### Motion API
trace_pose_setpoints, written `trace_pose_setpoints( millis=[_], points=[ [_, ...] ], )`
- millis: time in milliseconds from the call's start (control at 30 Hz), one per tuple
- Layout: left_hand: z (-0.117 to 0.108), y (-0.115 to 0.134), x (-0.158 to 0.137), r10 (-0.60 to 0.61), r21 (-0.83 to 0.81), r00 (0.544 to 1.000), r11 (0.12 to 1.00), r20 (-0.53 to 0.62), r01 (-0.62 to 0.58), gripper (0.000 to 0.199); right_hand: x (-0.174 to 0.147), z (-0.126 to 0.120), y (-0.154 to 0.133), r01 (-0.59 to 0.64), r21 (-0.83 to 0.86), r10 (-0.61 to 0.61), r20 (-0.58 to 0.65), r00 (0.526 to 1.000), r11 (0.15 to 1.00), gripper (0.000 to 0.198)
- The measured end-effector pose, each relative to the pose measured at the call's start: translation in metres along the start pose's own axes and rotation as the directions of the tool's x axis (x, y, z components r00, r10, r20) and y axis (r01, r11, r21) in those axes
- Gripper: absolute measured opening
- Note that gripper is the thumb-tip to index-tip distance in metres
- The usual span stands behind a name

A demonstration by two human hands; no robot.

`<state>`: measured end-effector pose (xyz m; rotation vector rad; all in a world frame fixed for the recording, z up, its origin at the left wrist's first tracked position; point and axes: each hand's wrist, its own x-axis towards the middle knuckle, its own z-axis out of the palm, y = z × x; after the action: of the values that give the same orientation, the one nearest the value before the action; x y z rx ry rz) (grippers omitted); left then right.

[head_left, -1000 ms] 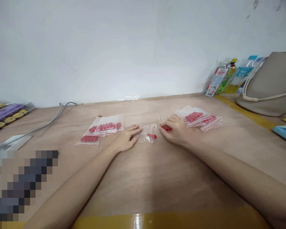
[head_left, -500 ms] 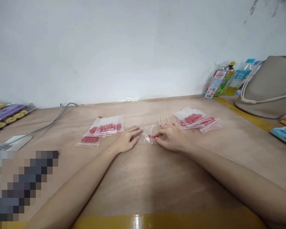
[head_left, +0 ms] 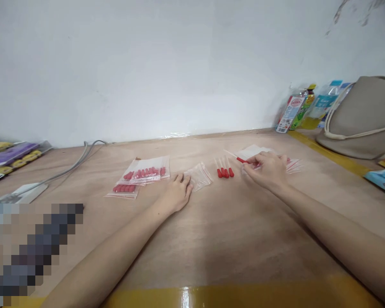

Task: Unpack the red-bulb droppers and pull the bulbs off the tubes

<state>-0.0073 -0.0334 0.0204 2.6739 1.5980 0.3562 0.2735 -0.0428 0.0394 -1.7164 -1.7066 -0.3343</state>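
Observation:
My left hand [head_left: 180, 191] lies flat, fingers stretched out, on the left edge of a clear zip bag [head_left: 201, 177] that looks empty. Between the fingers and thumb of my right hand [head_left: 267, 170] is a dropper [head_left: 243, 160] with a red bulb, its thin clear tube pointing up and left. That hand is over a pile of zip bags [head_left: 255, 149] and covers part of it. Several loose droppers [head_left: 225, 173] lie between my hands, red bulbs toward me and clear tubes away.
Left of my left hand lie zip bags [head_left: 152, 162] holding red-bulbed pieces. A grey cable [head_left: 71, 166] runs to a white power strip [head_left: 30, 192]. At the back right stand a carton [head_left: 288, 113], bottles [head_left: 321, 109] and a grey bag [head_left: 361, 115]. Yellow tape [head_left: 154, 297] edges the table.
My right hand has moved right from the small zip bag to the bag pile, with a dropper in its fingers. The loose droppers are uncovered. My left hand stays on the bag, which has turned slightly.

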Motion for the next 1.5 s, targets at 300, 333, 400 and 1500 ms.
trace_pose_setpoints(
  millis=[300, 333, 400, 1500],
  points=[
    [-0.049, 0.01, -0.005, -0.163, 0.136, 0.975, 0.98, 0.154, 0.142, 0.062, -0.012, 0.018, -0.005, 0.104, -0.154, -0.098, 0.045, 0.994, 0.983, 0.034],
    [-0.051, 0.007, -0.003, -0.124, 0.088, 0.98, 0.99, 0.158, 0.111, 0.061, -0.012, 0.016, -0.011, 0.139, -0.133, -0.137, 0.026, 0.99, 0.981, 0.034],
    [-0.051, 0.001, 0.0, 0.03, -0.012, 0.993, 0.999, 0.113, -0.029, 0.053, -0.015, 0.013, -0.028, 0.271, -0.015, -0.27, 0.049, 0.962, 0.962, 0.031],
    [0.004, -0.027, 0.026, -0.294, 0.115, 0.942, 0.942, -0.158, 0.314, 0.038, -0.04, 0.045, -0.074, 0.484, 0.544, -0.659, 0.18, 0.73, 0.686, 0.022]
  ],
)
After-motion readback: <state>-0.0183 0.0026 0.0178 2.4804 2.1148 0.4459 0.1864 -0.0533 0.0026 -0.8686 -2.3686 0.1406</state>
